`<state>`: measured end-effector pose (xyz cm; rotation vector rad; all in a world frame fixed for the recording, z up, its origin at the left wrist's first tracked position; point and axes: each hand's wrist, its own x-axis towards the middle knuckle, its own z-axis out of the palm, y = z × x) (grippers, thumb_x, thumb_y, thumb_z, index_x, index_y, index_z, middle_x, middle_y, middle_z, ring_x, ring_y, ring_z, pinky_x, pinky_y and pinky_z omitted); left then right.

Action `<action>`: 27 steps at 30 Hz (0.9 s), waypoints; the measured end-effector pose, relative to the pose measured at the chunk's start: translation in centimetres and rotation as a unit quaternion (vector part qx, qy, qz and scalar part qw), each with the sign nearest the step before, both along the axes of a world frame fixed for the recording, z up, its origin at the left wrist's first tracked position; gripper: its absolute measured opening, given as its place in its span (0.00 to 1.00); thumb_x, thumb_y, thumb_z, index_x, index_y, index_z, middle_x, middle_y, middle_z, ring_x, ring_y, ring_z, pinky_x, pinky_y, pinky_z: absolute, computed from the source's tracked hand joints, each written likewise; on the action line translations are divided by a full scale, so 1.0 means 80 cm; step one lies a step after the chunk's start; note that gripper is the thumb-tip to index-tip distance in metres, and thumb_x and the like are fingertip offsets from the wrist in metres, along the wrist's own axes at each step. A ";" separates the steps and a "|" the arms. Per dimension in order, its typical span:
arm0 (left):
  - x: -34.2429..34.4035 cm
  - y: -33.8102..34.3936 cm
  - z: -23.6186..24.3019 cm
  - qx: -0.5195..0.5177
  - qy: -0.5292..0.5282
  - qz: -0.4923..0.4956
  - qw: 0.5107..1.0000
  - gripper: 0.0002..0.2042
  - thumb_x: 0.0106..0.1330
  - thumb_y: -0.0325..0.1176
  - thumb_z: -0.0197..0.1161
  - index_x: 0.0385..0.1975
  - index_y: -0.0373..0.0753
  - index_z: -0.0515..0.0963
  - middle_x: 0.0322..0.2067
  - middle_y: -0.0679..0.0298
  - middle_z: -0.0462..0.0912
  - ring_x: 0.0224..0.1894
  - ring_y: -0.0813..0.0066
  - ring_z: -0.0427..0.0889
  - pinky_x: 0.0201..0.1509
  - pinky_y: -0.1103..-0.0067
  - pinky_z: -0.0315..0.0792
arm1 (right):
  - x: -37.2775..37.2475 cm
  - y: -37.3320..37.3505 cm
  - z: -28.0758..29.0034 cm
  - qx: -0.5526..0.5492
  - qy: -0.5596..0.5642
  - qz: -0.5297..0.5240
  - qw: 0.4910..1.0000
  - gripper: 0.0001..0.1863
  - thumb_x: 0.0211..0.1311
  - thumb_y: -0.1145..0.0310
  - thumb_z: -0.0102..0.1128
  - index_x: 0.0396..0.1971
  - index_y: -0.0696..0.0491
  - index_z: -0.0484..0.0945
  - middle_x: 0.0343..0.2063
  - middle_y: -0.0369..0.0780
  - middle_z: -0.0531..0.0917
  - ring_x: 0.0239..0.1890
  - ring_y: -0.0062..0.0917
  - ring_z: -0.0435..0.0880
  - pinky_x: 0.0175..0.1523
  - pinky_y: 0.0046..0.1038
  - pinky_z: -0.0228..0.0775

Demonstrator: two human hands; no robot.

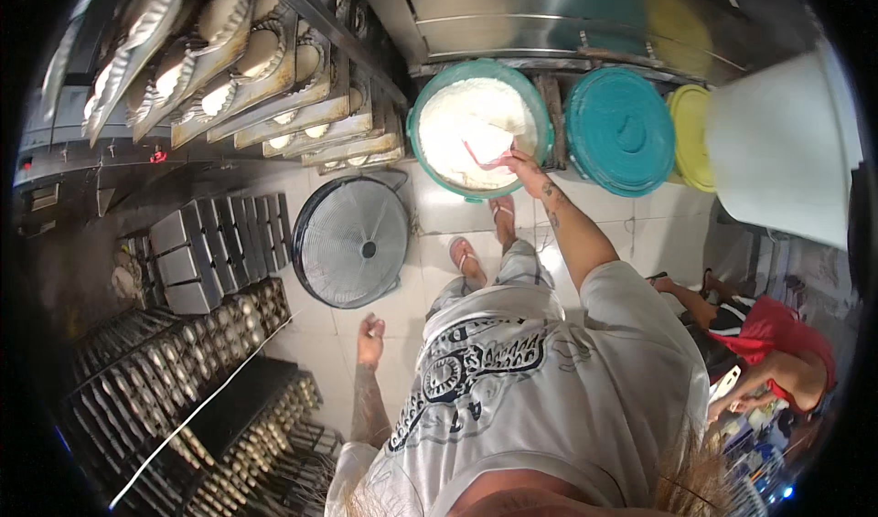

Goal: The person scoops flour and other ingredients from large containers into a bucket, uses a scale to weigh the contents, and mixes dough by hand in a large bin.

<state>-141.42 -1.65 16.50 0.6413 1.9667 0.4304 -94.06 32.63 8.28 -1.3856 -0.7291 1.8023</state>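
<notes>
My right hand (525,171) is closed round a red scoop (502,161) at the near side of a round green tub (414,138). White powder that looks like flour (457,119) fills much of the tub, and a heap of it lies on the scoop. Some of the scoop's edge is hidden by the powder. Down at my left side hangs my left hand (369,336), holding nothing, with its fingers loosely bent and apart. It is nearest to a large round fan (352,241) on the floor.
Racks of trays with pale dough pieces (219,96) stand at the upper left. Metal pans (187,252) and more trays (242,316) fill the lower left. A teal-lidded tub (620,131) and a yellow-lidded tub (692,138) are right of the green tub. A person in red (777,339) is at the right.
</notes>
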 end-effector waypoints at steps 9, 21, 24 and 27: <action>0.134 0.268 0.077 0.311 -0.062 -0.182 0.931 0.23 0.72 0.38 0.59 0.62 0.33 0.67 0.56 0.56 0.75 0.58 0.68 0.73 0.62 0.73 0.67 | 0.066 -0.117 0.302 0.171 0.129 -0.143 0.966 0.07 0.59 0.70 0.55 0.33 0.56 0.80 0.30 0.38 0.82 0.32 0.22 0.80 0.39 0.24 0.71; 0.578 0.375 0.464 0.737 -0.079 -0.421 0.522 0.27 0.59 0.31 0.68 0.60 0.38 0.70 0.62 0.48 0.66 0.64 0.47 0.67 0.66 0.63 0.65 | 0.285 -0.341 0.682 0.323 -0.040 -0.341 0.882 0.14 0.65 0.61 0.49 0.35 0.54 0.80 0.28 0.35 0.82 0.28 0.20 0.75 0.34 0.24 0.66; 0.680 0.412 0.557 0.775 -0.038 -0.452 0.440 0.39 0.52 0.35 0.73 0.66 0.44 0.63 0.68 0.52 0.58 0.64 0.47 0.66 0.66 0.62 0.64 | 0.335 -0.363 0.752 0.354 -0.041 -0.394 0.847 0.15 0.64 0.62 0.49 0.35 0.56 0.80 0.28 0.36 0.83 0.26 0.21 0.77 0.32 0.22 0.70; 0.724 0.441 0.602 0.760 0.118 -0.503 0.394 0.40 0.54 0.43 0.71 0.68 0.50 0.60 0.70 0.54 0.56 0.64 0.54 0.67 0.67 0.52 0.58 | 0.380 -0.348 0.816 0.390 -0.054 -0.298 0.870 0.12 0.63 0.63 0.50 0.30 0.53 0.80 0.22 0.33 0.80 0.20 0.18 0.73 0.27 0.20 0.66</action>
